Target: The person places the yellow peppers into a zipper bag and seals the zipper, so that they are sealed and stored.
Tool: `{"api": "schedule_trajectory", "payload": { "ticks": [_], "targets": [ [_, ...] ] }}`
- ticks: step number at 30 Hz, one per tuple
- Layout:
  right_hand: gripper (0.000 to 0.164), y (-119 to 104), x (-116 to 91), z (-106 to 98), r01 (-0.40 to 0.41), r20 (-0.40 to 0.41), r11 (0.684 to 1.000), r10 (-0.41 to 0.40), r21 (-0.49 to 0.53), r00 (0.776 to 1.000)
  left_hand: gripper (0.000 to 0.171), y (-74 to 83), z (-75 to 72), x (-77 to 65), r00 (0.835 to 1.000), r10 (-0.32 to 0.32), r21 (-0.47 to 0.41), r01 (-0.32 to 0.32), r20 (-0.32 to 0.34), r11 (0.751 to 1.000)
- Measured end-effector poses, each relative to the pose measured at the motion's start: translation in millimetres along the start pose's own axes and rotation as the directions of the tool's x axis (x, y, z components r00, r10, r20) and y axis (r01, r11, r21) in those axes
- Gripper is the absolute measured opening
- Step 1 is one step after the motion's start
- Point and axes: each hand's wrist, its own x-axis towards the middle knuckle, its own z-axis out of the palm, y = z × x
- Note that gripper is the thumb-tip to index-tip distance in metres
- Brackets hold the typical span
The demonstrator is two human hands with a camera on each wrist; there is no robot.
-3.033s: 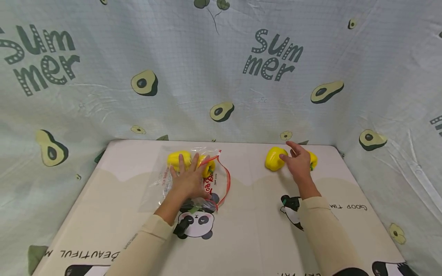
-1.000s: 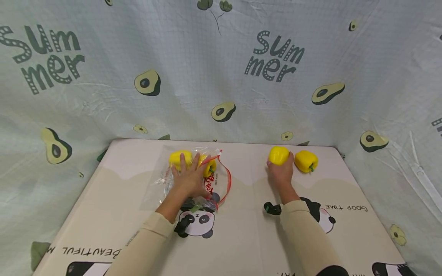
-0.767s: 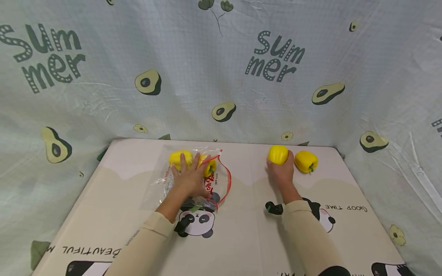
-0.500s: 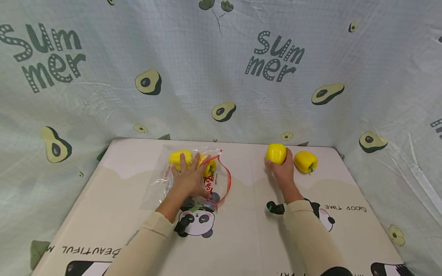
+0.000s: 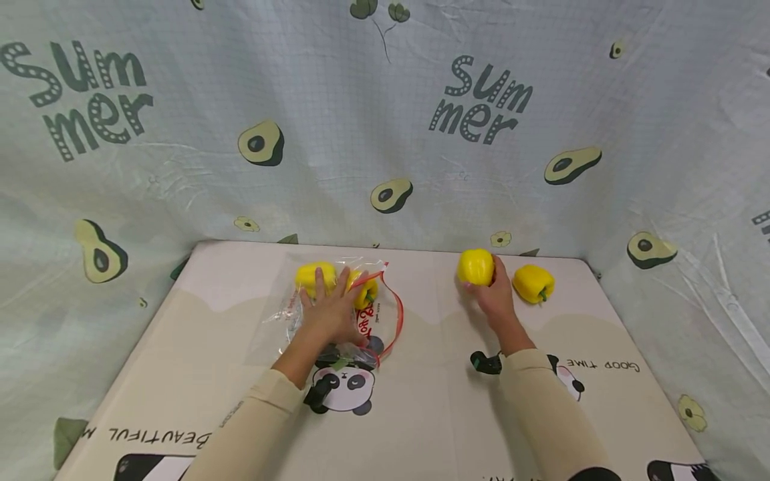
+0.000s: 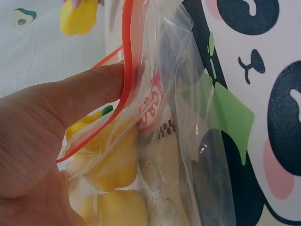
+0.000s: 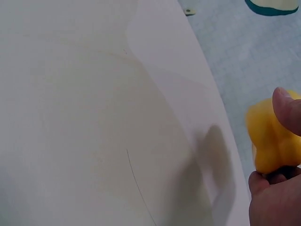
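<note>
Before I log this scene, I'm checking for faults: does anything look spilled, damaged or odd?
Nothing's spilled; peppers and bag show no damage. The lettering on the table looks odd: upside down in the head view.

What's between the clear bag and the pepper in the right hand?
In the head view, only bare tabletop shows between the clear bag and the held yellow pepper.

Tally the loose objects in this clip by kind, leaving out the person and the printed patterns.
Clear plastic bag with a red edge: 1
Yellow bell peppers: 4 (2 in the bag, 1 in the right hand, 1 on the table)
Total: 5
</note>
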Motion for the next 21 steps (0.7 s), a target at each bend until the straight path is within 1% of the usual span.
{"api": "schedule_trajectory", "payload": {
  "ticks": [3, 10, 15, 21],
  "targets": [
    [0.095, 0, -1, -2, 0.013, 0.031, 1.0, -0.012, -0.012, 0.999, 0.132, 0.5, 0.9, 0.4, 1.0, 0.0, 0.006, 0.001, -0.002, 1.0],
    [0.097, 0, -1, -6, 0.021, 0.096, 1.0, -0.021, 0.003, 0.995, 0.132, 1.8, 1.7, 1.1, 1.0, -0.001, 0.013, 0.001, 0.002, 1.0],
    [0.097, -1, -1, -9, 0.045, 0.147, 0.999, -0.044, -0.004, 0.988, 0.132, 0.9, 1.7, 1.8, 1.0, -0.005, 0.018, 0.005, 0.004, 1.0],
    [0.097, 1, -2, -12, 0.064, 0.193, 0.998, -0.059, -0.02, 0.979, 0.131, 1.2, -0.2, 0.6, 1.0, 0.001, 0.016, 0.0, -0.008, 1.0]
  ]
}}
